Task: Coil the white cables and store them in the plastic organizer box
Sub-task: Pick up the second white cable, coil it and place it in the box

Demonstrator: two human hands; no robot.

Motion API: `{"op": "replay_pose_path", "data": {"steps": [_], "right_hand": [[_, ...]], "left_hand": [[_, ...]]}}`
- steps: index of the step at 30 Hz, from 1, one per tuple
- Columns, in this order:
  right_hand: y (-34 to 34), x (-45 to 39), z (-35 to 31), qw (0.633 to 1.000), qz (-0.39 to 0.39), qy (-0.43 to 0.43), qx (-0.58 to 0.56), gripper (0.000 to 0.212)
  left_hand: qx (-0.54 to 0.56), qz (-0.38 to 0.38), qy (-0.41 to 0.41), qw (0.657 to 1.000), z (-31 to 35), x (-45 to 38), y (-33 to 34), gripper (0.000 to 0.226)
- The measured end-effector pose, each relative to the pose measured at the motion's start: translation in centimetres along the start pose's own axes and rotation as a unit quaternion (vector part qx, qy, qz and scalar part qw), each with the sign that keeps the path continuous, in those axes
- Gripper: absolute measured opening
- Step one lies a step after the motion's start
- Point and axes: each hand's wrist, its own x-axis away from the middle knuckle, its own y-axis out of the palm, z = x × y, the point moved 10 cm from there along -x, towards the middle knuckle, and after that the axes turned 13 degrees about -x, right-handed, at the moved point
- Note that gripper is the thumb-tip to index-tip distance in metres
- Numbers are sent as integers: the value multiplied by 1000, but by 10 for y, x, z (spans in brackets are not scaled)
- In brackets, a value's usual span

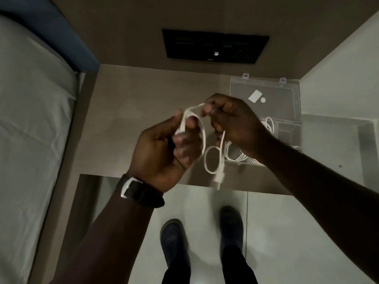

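Note:
A white cable [213, 158] hangs between my two hands above the brown shelf. My left hand [166, 148] grips one looped part of it between thumb and fingers. My right hand [231, 119] pinches the cable higher up, and a loop with a white plug at its end dangles below. The clear plastic organizer box [287, 128] lies open on the shelf behind my right hand, lid folded back. Other coiled white cables [238, 156] lie in its near compartment, partly hidden by my right forearm.
A black panel [215, 46] is set in the wall behind the shelf [127, 111]. A bed with a grey sheet [30, 119] runs along the left. A white counter [336, 140] is at the right. My feet in dark shoes stand on the light floor below.

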Motion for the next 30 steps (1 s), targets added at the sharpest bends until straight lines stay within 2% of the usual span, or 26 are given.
{"op": "replay_pose_path", "data": {"steps": [1, 3, 6, 8, 10, 11, 13, 15, 16, 17, 19, 21, 23, 26, 28, 30], "right_hand": [[5, 4, 10, 999, -14, -2, 32, 19], [26, 22, 37, 994, -69, 29, 77, 18], [53, 60, 57, 976, -145, 40, 156, 23], [59, 79, 48, 959, -170, 1, 227, 20], [56, 85, 25, 949, -174, -27, 261, 17], [48, 81, 11, 950, -158, -43, 265, 16], [19, 66, -24, 946, -88, -103, 294, 18], [-8, 49, -57, 917, -25, -181, 354, 23], [-18, 41, -66, 905, -1, -203, 374, 25], [-27, 34, -70, 903, 21, -212, 374, 26], [-43, 24, -67, 914, 63, -219, 337, 23], [-58, 17, -57, 925, 101, -221, 292, 20], [-74, 13, -37, 945, 136, -192, 228, 16], [-70, 13, 11, 973, 142, -100, 151, 18], [-40, 25, 36, 982, 77, -66, 158, 18], [-11, 47, 49, 979, -4, -46, 200, 17]], "left_hand": [[53, -1, 35, 998, 11, -1, -3, 32], [114, 42, 109, 987, 32, -3, -20, 30], [142, 177, 165, 960, 45, -5, -62, 25], [40, 259, 185, 947, 49, -1, -83, 25], [-165, 316, 191, 914, 52, 2, -88, 26], [-277, 321, 181, 887, 48, 2, -83, 28], [-452, 279, 125, 838, 24, -4, -68, 34], [-527, 237, 51, 815, -6, -8, -58, 38], [-519, 226, 22, 824, -18, -7, -54, 39], [-484, 218, 3, 847, -28, -6, -49, 39], [-381, 187, -13, 906, -40, -9, -36, 38], [-266, 122, -22, 956, -48, -15, -13, 33], [-154, 60, -28, 986, -51, -18, 8, 25], [8, 51, 12, 999, -37, -22, 11, 21], [73, 79, 73, 992, -18, -23, -4, 24], [69, 133, 120, 981, -2, -23, -24, 25]]}}
